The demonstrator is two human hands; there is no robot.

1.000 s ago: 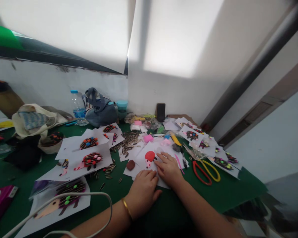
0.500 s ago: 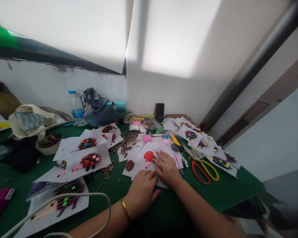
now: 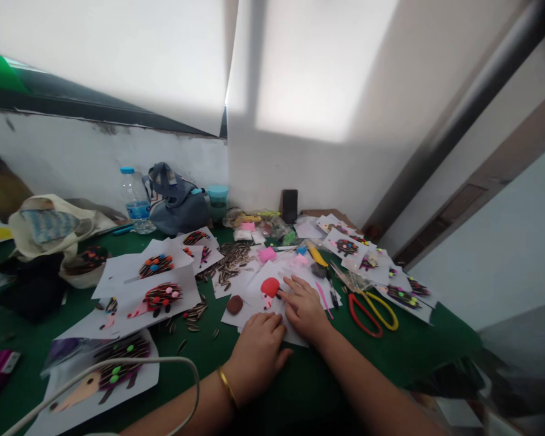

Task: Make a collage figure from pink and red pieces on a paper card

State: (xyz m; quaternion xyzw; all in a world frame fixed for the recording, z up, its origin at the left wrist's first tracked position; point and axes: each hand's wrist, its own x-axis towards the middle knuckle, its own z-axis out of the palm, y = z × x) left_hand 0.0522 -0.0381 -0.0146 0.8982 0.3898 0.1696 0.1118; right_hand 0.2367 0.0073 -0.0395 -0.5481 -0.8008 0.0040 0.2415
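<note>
A small hedgehog figure of red and pink modelling clay (image 3: 269,287) lies flat on a white paper sheet (image 3: 251,298). My right hand (image 3: 303,307) rests over the sheet, fingers stretched out, with fingertips at the figure's right edge beside a small dark bit of clay. Nearer to me, my left hand (image 3: 260,344) lies across the sheet's front edge, palm down, fingers extended and thumb apart; it holds nothing visible. A brown lump of clay (image 3: 234,304) sits on the paper left of the figure. A pink modelling tool (image 3: 323,297) and a black pen (image 3: 333,295) lie right of my right hand.
Scissors with red and yellow handles (image 3: 366,313) lie to the right. Sunflower seeds (image 3: 231,261) are heaped behind the sheet. Finished hedgehog pictures (image 3: 161,297) lie on both sides. A water bottle (image 3: 137,203), a blue bag (image 3: 179,203) and a phone (image 3: 289,206) stand along the wall.
The whole view has shifted slightly to the left. Both hands keep almost the same place on the paper, and the clay figure looks unchanged.
</note>
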